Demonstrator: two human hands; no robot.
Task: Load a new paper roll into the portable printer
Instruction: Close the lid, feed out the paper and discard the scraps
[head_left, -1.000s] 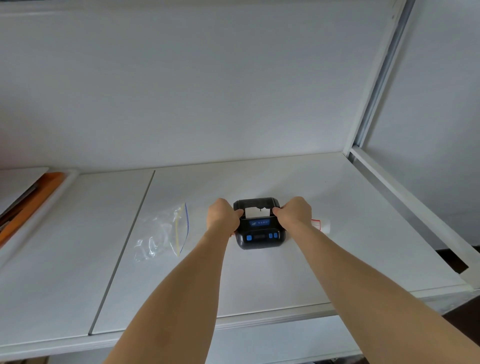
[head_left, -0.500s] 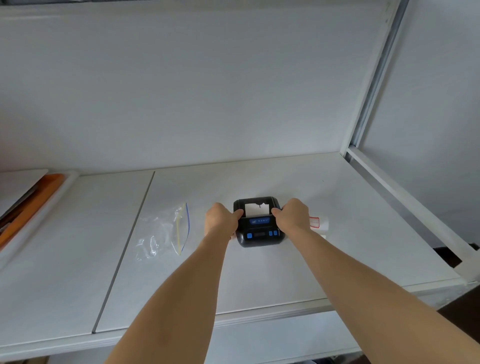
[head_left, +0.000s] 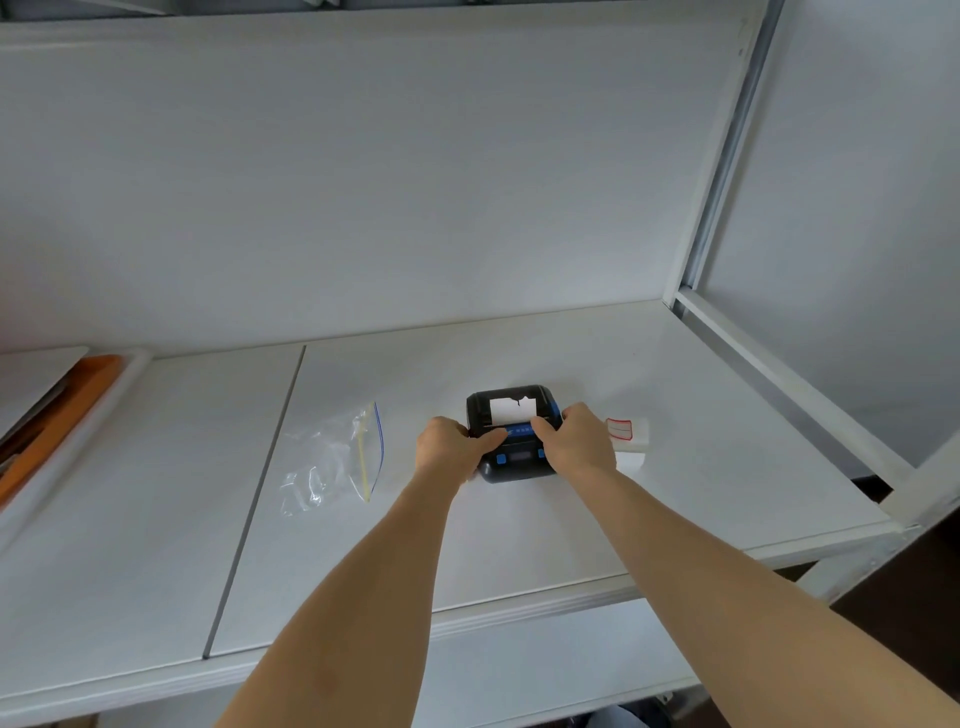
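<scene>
A small black portable printer (head_left: 514, 460) with blue buttons rests on the white shelf (head_left: 519, 530). A strip of white paper (head_left: 511, 408) with a torn edge shows over its far half. My left hand (head_left: 449, 449) grips the printer's left side, thumb on the blue bar. My right hand (head_left: 576, 441) grips its right side, thumb on the same bar. A white paper roll (head_left: 631, 434) with a red-bordered label lies just right of my right hand, partly hidden by it.
An empty clear zip bag (head_left: 332, 460) lies to the left of the printer. An orange-edged tray (head_left: 57, 410) sits at the far left. A white metal frame rail (head_left: 769, 374) bounds the shelf on the right. The white back wall stands behind.
The printer's far half has come down flatter and the white paper now lies over it. Both thumbs have moved onto the blue bar. The printer has stayed in place.
</scene>
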